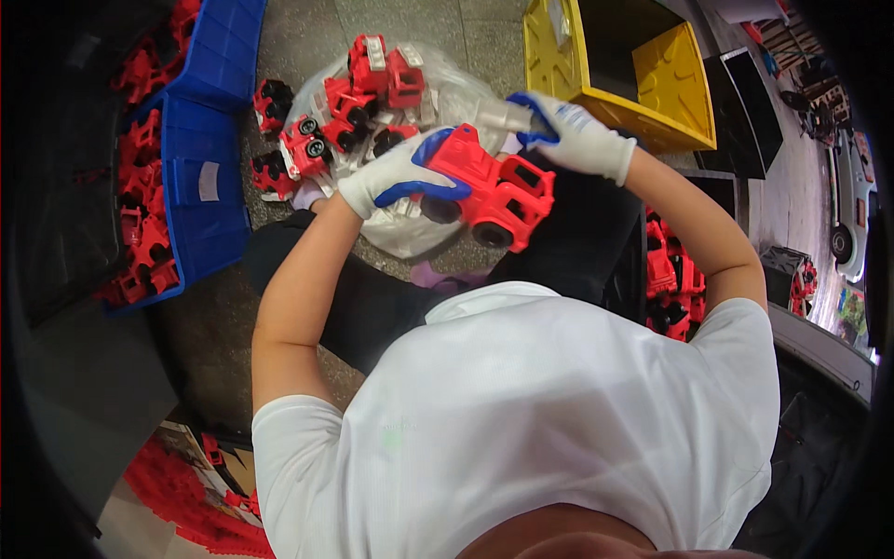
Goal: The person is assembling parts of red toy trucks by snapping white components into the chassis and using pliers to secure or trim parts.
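My left hand (391, 175), in a white glove with blue fingers, grips a red toy truck (498, 191) from its left end. The truck is held tilted above my lap, with its cab frame toward the right and black wheels on its lower side. Beyond the truck, my right hand (582, 140), gloved the same way, has its fingers closed round a pale grey piece (504, 115) whose exact kind I cannot make out. Several finished-looking red toy trucks (352, 121) lie on a clear plastic bag (410, 238) just past my left hand.
Blue bins (207, 186) with red toy parts stand at the left. A yellow crate (596, 102) is at the far right, beside black crates (745, 112). More red toy trucks (672, 279) sit close to my right elbow. Farther right, a white vehicle (849, 200) shows.
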Motion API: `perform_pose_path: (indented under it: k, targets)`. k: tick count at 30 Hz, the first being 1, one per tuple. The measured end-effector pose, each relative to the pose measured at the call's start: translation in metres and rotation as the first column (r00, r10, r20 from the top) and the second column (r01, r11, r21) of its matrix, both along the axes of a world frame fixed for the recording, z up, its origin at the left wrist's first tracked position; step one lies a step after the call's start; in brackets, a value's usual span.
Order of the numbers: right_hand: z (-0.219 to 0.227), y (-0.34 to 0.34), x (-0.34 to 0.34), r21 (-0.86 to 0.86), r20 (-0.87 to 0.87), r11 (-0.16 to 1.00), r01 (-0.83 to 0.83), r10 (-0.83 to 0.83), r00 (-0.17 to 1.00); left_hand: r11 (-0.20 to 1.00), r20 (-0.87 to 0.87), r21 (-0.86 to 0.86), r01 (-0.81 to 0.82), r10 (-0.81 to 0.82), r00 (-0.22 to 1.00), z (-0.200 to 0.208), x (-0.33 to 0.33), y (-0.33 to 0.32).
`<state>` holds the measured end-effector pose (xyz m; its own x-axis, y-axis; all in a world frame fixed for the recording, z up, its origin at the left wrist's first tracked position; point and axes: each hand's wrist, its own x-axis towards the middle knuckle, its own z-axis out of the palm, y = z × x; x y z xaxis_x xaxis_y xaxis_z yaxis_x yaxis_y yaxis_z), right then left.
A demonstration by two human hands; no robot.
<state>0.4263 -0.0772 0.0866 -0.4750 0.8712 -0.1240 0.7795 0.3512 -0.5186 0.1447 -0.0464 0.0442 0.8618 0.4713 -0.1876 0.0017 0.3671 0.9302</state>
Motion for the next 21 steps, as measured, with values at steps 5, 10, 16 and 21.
perform_pose_path:
  k: [5,10,16,21]
  targets:
    - [-0.014,-0.015,0.005,-0.293,-0.48,0.943,0.157,-0.287,0.829,0.958,-0.294,0.282,0.052,0.034,0.955,-0.014,-0.004,0.0]
    - [-0.012,-0.041,-0.027,-0.149,-0.263,0.989,0.014,-0.053,0.963,0.95,-0.246,0.308,0.038,0.041,0.968,-0.027,-0.002,-0.013]
    - [-0.031,-0.075,-0.003,-0.231,-0.171,0.969,0.088,-0.129,0.977,0.987,-0.148,0.157,-0.032,0.055,0.987,-0.044,0.028,-0.057]
    - [-0.009,-0.105,0.008,-0.164,-0.148,0.973,0.16,-0.185,0.971,0.981,-0.237,0.176,0.075,-0.032,0.971,-0.025,0.037,-0.053]
